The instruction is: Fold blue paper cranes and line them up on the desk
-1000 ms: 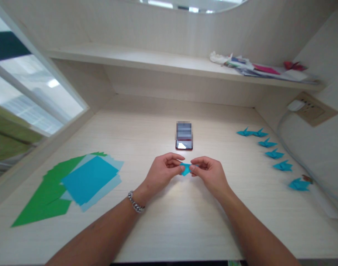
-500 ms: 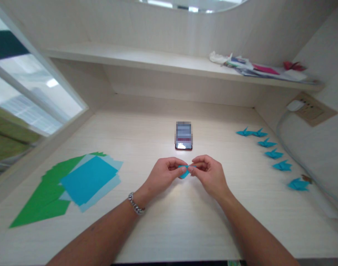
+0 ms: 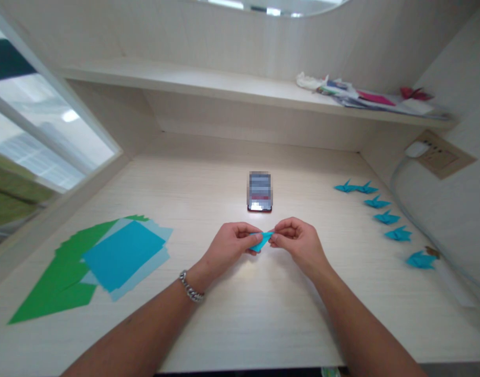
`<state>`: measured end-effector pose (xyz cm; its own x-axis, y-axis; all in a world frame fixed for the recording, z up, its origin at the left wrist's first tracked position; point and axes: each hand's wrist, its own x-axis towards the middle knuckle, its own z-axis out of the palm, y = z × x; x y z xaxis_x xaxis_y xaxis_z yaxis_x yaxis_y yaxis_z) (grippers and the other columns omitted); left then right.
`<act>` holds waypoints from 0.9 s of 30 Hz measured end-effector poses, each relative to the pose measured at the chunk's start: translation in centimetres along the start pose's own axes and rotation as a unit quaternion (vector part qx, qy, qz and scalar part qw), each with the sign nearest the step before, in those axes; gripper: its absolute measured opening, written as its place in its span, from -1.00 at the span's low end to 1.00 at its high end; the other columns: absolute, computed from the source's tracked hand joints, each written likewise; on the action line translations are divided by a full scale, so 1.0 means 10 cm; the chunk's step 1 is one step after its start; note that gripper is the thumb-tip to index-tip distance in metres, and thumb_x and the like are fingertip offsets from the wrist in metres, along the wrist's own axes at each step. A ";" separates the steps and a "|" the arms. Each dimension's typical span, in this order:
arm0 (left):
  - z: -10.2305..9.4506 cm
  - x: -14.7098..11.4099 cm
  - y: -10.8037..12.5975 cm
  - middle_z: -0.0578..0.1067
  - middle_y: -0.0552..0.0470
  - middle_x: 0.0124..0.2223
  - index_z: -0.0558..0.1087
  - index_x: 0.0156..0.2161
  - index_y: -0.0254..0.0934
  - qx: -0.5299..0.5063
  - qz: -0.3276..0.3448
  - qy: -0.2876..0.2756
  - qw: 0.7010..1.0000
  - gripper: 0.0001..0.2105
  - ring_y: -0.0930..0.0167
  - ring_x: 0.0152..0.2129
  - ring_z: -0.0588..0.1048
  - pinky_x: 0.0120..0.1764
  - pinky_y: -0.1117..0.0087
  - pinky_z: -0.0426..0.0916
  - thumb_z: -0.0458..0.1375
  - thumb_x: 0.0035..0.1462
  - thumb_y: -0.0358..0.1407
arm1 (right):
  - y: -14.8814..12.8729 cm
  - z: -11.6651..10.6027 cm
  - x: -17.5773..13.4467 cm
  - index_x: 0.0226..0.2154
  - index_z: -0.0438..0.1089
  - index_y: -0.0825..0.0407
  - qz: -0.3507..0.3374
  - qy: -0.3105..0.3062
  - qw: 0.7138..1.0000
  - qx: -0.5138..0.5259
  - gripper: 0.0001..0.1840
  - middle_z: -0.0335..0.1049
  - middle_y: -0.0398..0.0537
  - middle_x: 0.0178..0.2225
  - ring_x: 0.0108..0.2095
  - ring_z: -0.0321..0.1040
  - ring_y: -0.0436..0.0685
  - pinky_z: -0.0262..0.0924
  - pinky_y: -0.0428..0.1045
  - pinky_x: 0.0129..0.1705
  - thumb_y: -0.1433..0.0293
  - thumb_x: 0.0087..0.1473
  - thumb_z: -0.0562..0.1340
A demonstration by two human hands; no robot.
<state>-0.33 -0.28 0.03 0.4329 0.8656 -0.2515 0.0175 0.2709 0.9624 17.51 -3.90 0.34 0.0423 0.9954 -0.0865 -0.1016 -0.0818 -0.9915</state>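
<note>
A: "What is your left hand (image 3: 237, 241) doing?"
B: "Pinching the small folded blue paper (image 3: 259, 243), which sits between your two hands."
A: "And your right hand (image 3: 298, 238)?"
B: "You have its thumb and fingertips pinched at the paper's right tip. Just beyond your hands lies the phone (image 3: 259, 191); well left of your left hand, blue sheets (image 3: 124, 254) overlap green paper (image 3: 53, 288); well right of your right, blue paper birds (image 3: 386, 217)."

It seems a home or dormitory study nook: a pale wood-grain desk (image 3: 240, 324), a long cream built-in shelf (image 3: 185, 79) at twelve o'clock, a rectangular beige wall socket (image 3: 440, 155) at three, draped olive-green cloth (image 3: 15, 193) at nine.
</note>
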 end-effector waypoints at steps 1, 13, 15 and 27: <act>0.00 0.00 0.00 0.56 -0.08 -0.44 0.55 -0.31 -0.39 -0.001 -0.002 0.001 1.000 -0.80 0.45 -0.55 0.48 -0.46 0.42 0.42 0.30 -0.05 -0.29 | 0.00 0.00 0.00 -0.43 0.38 0.07 -0.001 0.001 1.000 -0.006 -0.76 0.51 -0.08 -0.48 -0.47 0.46 0.09 0.39 0.03 -0.34 0.40 -0.22 0.40; 0.04 -0.04 0.03 0.54 -0.04 -0.48 0.55 -0.38 -0.38 0.074 0.016 -0.008 0.997 -0.81 0.46 -0.58 0.45 -0.48 0.45 0.39 0.26 0.00 -0.24 | -0.01 0.03 -0.01 -0.50 0.36 0.08 0.032 0.015 0.999 -0.027 -0.81 0.45 -0.15 -0.56 -0.55 0.42 0.04 0.37 -0.02 -0.43 0.44 -0.24 0.38; 0.04 -0.04 0.04 0.53 -0.03 -0.50 0.55 -0.39 -0.38 0.076 0.020 -0.007 0.997 -0.81 0.47 -0.59 0.43 -0.49 0.46 0.38 0.26 0.00 -0.25 | -0.01 0.04 -0.01 -0.52 0.35 0.08 0.039 0.017 0.999 -0.007 -0.81 0.45 -0.16 -0.58 -0.56 0.41 0.04 0.37 -0.02 -0.43 0.43 -0.24 0.37; 0.03 -0.02 0.01 0.50 0.00 -0.51 0.54 -0.41 -0.37 0.045 0.018 -0.007 0.999 -0.83 0.48 -0.59 0.41 -0.48 0.44 0.35 0.26 -0.01 -0.26 | -0.02 0.07 0.00 -0.47 0.35 0.06 0.083 0.011 0.993 0.088 -0.81 0.45 -0.15 -0.58 -0.54 0.43 0.05 0.40 -0.01 -0.41 0.43 -0.23 0.36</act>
<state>-0.20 -0.56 0.25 0.4473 0.8682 -0.2148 0.0812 0.1998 0.9765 16.87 -3.82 0.59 0.0317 0.9674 -0.2512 -0.2808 -0.2326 -0.9312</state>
